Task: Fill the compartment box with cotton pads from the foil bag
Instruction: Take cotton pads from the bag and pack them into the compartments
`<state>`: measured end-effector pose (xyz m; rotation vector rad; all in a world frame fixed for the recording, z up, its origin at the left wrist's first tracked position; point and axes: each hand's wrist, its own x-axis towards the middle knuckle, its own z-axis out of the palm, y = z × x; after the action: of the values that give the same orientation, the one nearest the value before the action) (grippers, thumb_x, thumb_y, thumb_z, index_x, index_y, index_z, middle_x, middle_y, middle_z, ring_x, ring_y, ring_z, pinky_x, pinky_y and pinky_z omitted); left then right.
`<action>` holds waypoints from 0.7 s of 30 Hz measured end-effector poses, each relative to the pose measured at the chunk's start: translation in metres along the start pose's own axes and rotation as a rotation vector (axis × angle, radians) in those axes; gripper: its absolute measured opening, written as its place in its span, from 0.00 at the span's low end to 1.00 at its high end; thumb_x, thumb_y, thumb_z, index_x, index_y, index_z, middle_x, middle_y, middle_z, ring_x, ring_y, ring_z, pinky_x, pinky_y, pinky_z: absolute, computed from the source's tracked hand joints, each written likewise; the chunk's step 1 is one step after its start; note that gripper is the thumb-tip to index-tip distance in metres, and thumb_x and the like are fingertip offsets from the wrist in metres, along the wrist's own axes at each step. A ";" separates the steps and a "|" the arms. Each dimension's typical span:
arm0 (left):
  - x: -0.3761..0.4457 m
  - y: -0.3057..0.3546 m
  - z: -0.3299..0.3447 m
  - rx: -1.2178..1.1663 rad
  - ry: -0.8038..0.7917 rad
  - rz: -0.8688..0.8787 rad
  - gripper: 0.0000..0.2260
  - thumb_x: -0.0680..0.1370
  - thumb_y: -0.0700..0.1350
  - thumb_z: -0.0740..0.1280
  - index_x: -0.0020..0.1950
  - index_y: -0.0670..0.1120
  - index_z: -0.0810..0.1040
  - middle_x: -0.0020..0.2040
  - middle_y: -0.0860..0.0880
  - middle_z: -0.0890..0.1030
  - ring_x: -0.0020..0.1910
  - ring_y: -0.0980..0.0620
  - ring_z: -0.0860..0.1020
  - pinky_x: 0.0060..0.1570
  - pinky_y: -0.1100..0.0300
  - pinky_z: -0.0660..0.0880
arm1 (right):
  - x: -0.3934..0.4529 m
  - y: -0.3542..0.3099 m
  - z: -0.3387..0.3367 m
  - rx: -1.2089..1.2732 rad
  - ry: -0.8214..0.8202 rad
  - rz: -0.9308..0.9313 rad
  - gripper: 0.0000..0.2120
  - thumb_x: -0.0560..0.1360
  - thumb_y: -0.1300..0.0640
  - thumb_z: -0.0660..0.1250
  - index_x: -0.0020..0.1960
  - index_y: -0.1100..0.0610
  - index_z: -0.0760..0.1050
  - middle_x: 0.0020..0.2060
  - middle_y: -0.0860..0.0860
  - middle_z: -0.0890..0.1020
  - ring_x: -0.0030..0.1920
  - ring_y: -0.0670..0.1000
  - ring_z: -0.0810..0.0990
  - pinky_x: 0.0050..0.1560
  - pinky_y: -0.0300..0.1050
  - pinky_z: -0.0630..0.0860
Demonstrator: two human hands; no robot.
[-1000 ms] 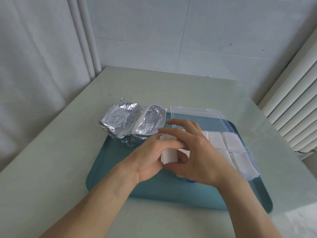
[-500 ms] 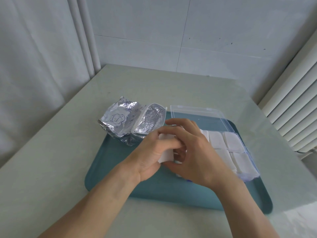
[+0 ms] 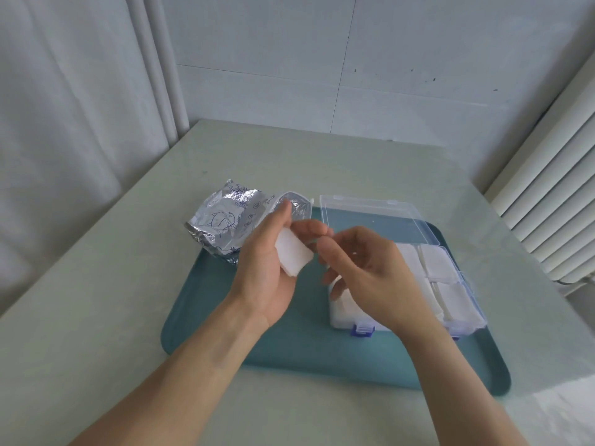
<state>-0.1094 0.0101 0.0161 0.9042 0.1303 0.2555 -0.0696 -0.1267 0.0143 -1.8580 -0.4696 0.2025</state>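
My left hand (image 3: 267,268) grips a thick white stack of cotton pads (image 3: 291,252) above the left part of the teal tray (image 3: 289,352). My right hand (image 3: 370,275) hovers over the clear compartment box (image 3: 463,320), its fingers curled and its thumb and forefinger tips close to the stack's right end. Whether they pinch a pad is unclear. The box's lid (image 3: 370,214) lies open at the back, and the compartments that show hold white pads. The crumpled foil bag (image 3: 225,223) lies at the tray's back left corner, mouth toward the box, partly behind my left hand.
The tray sits on a pale green table (image 3: 112,317) set into a corner. A curtain (image 3: 64,123) hangs along the left edge and a white radiator (image 3: 553,204) stands at the right. The box has a blue latch (image 3: 363,330) at its front.
Both hands were clasped on the stack over the box's left end. Now my left hand has lifted it up and left toward the bag, and my right hand has come off it.
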 end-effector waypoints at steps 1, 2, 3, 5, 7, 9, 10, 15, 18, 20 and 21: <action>0.001 0.000 -0.002 -0.015 0.009 0.008 0.16 0.80 0.53 0.61 0.35 0.50 0.75 0.40 0.44 0.84 0.43 0.45 0.78 0.51 0.53 0.72 | 0.000 -0.001 0.000 0.028 -0.058 0.057 0.18 0.75 0.43 0.69 0.50 0.58 0.79 0.39 0.52 0.85 0.37 0.57 0.85 0.38 0.60 0.82; 0.002 0.000 -0.004 -0.026 0.010 0.007 0.14 0.80 0.55 0.60 0.37 0.50 0.71 0.44 0.42 0.85 0.46 0.45 0.77 0.54 0.52 0.71 | -0.001 -0.002 0.000 0.068 -0.111 0.095 0.19 0.74 0.43 0.69 0.50 0.60 0.80 0.40 0.53 0.85 0.37 0.57 0.85 0.36 0.59 0.83; 0.003 -0.001 -0.006 -0.021 0.001 0.004 0.14 0.81 0.57 0.60 0.38 0.51 0.69 0.48 0.40 0.85 0.48 0.45 0.76 0.57 0.53 0.70 | -0.002 -0.004 0.002 0.121 -0.156 0.112 0.20 0.74 0.43 0.68 0.50 0.61 0.80 0.40 0.54 0.85 0.38 0.56 0.85 0.34 0.56 0.82; 0.003 -0.002 -0.008 -0.002 -0.030 -0.023 0.16 0.79 0.60 0.59 0.38 0.51 0.67 0.52 0.41 0.85 0.49 0.46 0.78 0.57 0.54 0.70 | -0.004 -0.005 0.005 0.222 -0.214 0.105 0.17 0.78 0.49 0.67 0.50 0.64 0.80 0.41 0.56 0.85 0.38 0.55 0.84 0.29 0.47 0.79; 0.001 -0.003 -0.008 0.021 -0.064 -0.048 0.17 0.79 0.62 0.58 0.38 0.52 0.66 0.53 0.42 0.85 0.49 0.47 0.78 0.53 0.54 0.71 | -0.006 -0.005 0.006 0.280 -0.223 0.099 0.13 0.80 0.55 0.67 0.49 0.67 0.79 0.39 0.55 0.84 0.37 0.54 0.83 0.27 0.43 0.77; -0.001 -0.003 -0.006 0.017 -0.090 -0.045 0.17 0.79 0.62 0.57 0.38 0.51 0.66 0.53 0.42 0.84 0.48 0.46 0.76 0.50 0.53 0.72 | -0.006 -0.006 0.005 0.338 -0.217 0.126 0.11 0.80 0.58 0.67 0.47 0.68 0.78 0.37 0.54 0.84 0.35 0.53 0.83 0.26 0.42 0.75; -0.001 -0.004 -0.005 0.014 -0.099 -0.036 0.17 0.78 0.62 0.57 0.38 0.50 0.67 0.53 0.42 0.84 0.48 0.46 0.75 0.50 0.52 0.72 | -0.006 -0.007 0.004 0.360 -0.211 0.141 0.10 0.80 0.59 0.66 0.46 0.67 0.78 0.36 0.54 0.83 0.35 0.54 0.83 0.26 0.42 0.74; 0.006 -0.014 -0.004 0.098 -0.073 0.114 0.15 0.79 0.57 0.60 0.50 0.45 0.75 0.55 0.40 0.81 0.55 0.47 0.79 0.56 0.51 0.73 | 0.000 -0.011 -0.021 0.303 -0.023 0.083 0.06 0.78 0.62 0.68 0.43 0.63 0.78 0.34 0.57 0.84 0.28 0.55 0.80 0.25 0.42 0.71; 0.007 -0.019 -0.009 0.265 -0.074 0.160 0.12 0.76 0.50 0.62 0.54 0.44 0.76 0.52 0.45 0.84 0.57 0.48 0.80 0.58 0.51 0.72 | 0.006 -0.006 -0.058 0.316 0.154 0.058 0.03 0.77 0.63 0.68 0.47 0.63 0.79 0.34 0.56 0.83 0.26 0.51 0.77 0.25 0.40 0.71; 0.005 -0.023 -0.011 0.389 -0.114 0.157 0.10 0.75 0.48 0.63 0.53 0.44 0.77 0.51 0.47 0.85 0.57 0.49 0.80 0.57 0.54 0.73 | 0.007 -0.004 -0.088 0.315 0.264 0.052 0.03 0.78 0.63 0.68 0.47 0.61 0.80 0.34 0.55 0.83 0.28 0.50 0.77 0.26 0.39 0.72; 0.004 -0.025 -0.011 0.460 -0.138 0.157 0.10 0.75 0.48 0.64 0.52 0.45 0.78 0.52 0.49 0.85 0.57 0.50 0.80 0.57 0.56 0.74 | 0.006 -0.004 -0.103 0.282 0.289 0.051 0.03 0.78 0.62 0.68 0.48 0.61 0.80 0.35 0.55 0.84 0.29 0.50 0.78 0.28 0.39 0.73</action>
<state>-0.1036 0.0051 -0.0101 1.3887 -0.0127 0.3148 -0.0272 -0.2123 0.0525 -1.5904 -0.1834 0.0296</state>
